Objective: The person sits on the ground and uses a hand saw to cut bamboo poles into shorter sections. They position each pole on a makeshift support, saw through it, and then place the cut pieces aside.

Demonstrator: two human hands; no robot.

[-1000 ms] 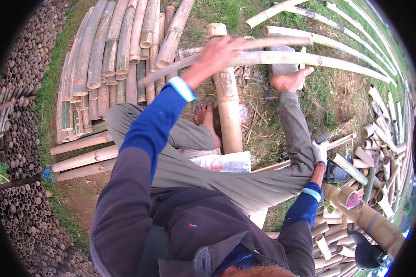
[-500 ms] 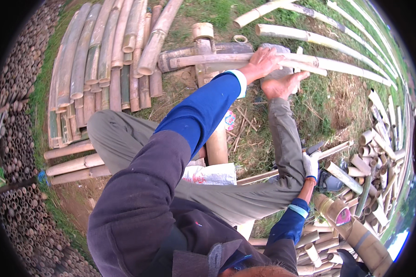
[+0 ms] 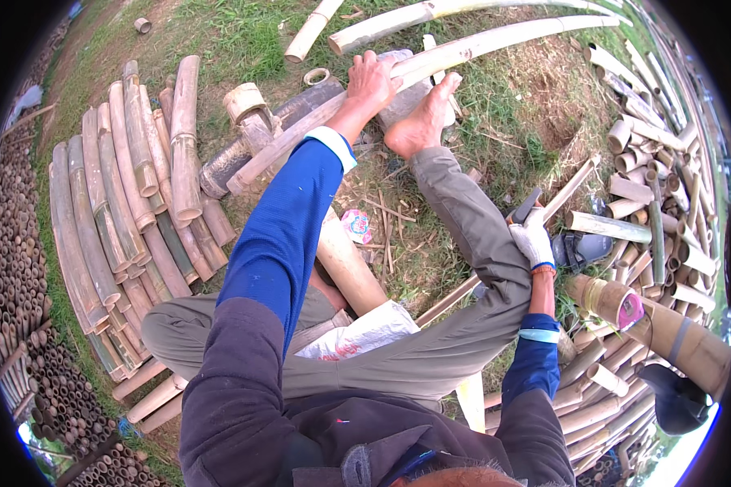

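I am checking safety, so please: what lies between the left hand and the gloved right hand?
From left hand to right hand, the head view shows a grey block, the bare right foot, the trousered right shin and grassy ground.

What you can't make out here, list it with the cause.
In the head view:
Left hand: palm hidden by its own back.
Dark tool: lower end covered by the gloved right hand.
Left foot: toes behind the blue sleeve.
Leftmost bamboo stack: cut off by the picture's dark edge.
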